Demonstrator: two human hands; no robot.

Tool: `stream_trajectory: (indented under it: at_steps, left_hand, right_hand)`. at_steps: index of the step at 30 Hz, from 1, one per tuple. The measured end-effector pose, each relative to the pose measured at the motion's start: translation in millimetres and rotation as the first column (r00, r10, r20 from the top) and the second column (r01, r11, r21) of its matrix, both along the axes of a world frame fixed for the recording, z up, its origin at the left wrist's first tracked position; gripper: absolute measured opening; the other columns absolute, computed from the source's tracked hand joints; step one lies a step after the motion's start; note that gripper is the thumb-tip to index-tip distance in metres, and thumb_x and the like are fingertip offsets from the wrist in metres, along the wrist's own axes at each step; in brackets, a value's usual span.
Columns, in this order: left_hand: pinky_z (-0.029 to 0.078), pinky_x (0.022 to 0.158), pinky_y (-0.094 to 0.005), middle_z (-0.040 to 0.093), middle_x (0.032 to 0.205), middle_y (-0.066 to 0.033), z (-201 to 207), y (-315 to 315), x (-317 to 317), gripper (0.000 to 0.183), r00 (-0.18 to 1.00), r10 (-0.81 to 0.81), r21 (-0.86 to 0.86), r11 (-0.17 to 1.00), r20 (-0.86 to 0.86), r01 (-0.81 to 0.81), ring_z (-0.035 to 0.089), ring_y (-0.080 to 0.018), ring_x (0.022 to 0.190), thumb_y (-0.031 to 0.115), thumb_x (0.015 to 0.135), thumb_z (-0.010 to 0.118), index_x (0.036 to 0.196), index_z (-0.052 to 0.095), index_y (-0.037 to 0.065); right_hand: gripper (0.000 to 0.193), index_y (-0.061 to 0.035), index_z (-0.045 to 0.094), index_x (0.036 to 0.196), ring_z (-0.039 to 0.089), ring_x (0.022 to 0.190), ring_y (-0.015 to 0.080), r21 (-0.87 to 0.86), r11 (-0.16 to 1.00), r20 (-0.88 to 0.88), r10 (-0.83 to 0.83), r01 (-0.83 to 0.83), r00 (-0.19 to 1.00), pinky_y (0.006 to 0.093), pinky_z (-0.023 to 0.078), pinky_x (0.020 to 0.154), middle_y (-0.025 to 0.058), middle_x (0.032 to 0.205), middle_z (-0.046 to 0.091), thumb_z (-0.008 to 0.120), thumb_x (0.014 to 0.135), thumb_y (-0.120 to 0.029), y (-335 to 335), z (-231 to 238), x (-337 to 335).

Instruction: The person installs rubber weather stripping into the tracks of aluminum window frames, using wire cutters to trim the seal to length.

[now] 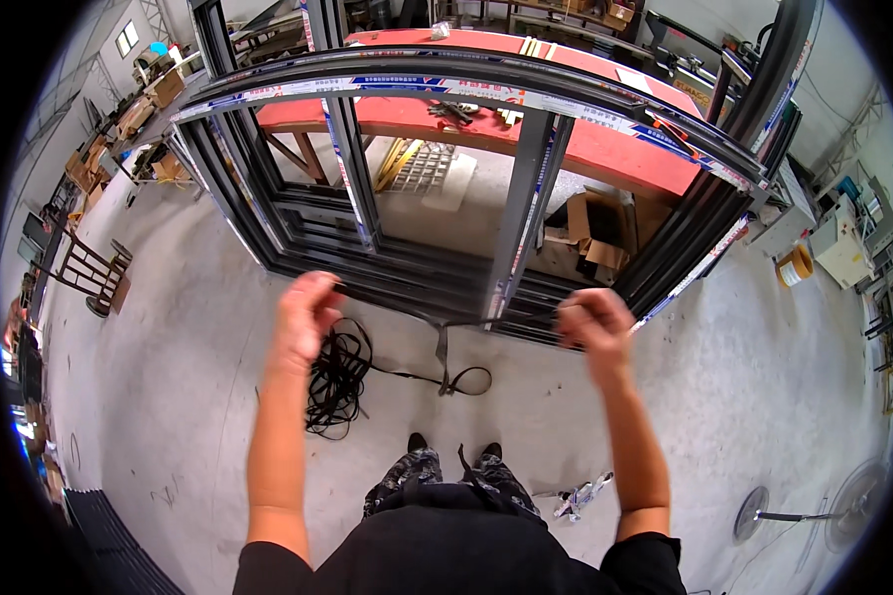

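Observation:
A long black flexible strip (392,301) stretches between my two raised hands and dips in the middle. My left hand (311,302) pinches it at one side, fingers closed. At the other side my right hand (597,319), smeared by motion, is closed at the strip's end of the span. From the dip a length hangs to the floor by a small loop, running on to a tangled black coil (335,382) below my left hand. Just beyond stands a dark metal window frame (536,208) with printed protective film on its edges; my hands are in front of its lower rail.
Behind the frame is a red-topped workbench (407,114) with tools on it. A cardboard box (597,230) lies underneath. To the right are a yellow bucket (794,267) and a round-based metal stand (752,514). A cart (87,270) stands left; crumpled film (580,498) lies near my feet.

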State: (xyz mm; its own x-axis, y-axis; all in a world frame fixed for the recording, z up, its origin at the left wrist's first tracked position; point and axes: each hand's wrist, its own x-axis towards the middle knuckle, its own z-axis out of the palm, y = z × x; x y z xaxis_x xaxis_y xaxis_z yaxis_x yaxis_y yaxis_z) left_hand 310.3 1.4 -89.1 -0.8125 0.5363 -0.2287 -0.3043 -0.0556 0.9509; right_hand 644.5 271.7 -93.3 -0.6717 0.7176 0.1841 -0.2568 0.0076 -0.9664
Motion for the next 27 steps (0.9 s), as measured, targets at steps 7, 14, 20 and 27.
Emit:
stream_trajectory:
  at_steps: [7,14,20,27]
  left_hand:
    - [0.063,0.082,-0.0333,0.066,0.102,-0.0224,-15,-331,-340,0.015,0.776,0.625,0.327,0.717,0.090,-0.615,0.068,-0.0304,0.092,-0.001,0.092,0.059,0.103,0.058,-0.012]
    - [0.057,0.096,-0.0365,0.062,0.116,-0.0256,130,-529,-424,0.026,0.451,0.890,0.528,0.415,-0.067,-0.741,0.064,-0.0325,0.107,0.004,0.099,0.046,0.114,0.052,-0.016]
    - [0.054,0.099,-0.0362,0.065,0.116,-0.0213,149,-297,-359,0.027,0.793,0.524,0.577,0.767,-0.312,-0.280,0.065,-0.0288,0.108,0.007,0.100,0.052,0.118,0.056,-0.011]
    - [0.057,0.082,-0.0243,0.070,0.104,-0.0065,185,-41,-76,0.018,0.848,0.086,0.356,0.926,-0.523,0.126,0.068,-0.0103,0.087,0.016,0.099,0.059,0.109,0.064,0.003]
  right_hand:
    - [0.020,-0.0041,0.075,0.078,0.063,0.069,0.0118,0.756,0.183,0.432,-0.861,0.629,-0.269,0.0304,0.050,0.061,0.0045,0.078,0.073,0.078,0.079,-0.024,247,-12,357]
    - [0.020,0.0043,0.071,0.097,0.073,0.083,0.0197,0.319,-0.344,0.046,-0.925,0.883,-0.377,0.0289,0.058,0.073,0.0121,0.087,0.075,0.067,0.090,-0.014,242,46,518]
    - [0.011,0.0029,0.062,0.100,0.072,0.084,0.0244,0.111,0.256,-0.092,-0.959,0.960,0.266,0.0308,0.062,0.073,0.0143,0.096,0.071,0.063,0.094,-0.006,295,-33,358]
    - [0.013,-0.0018,0.058,0.101,0.069,0.076,0.0166,0.120,0.737,0.098,-0.675,0.665,0.731,0.0251,0.057,0.064,0.0106,0.095,0.069,0.060,0.099,-0.014,195,-32,171]
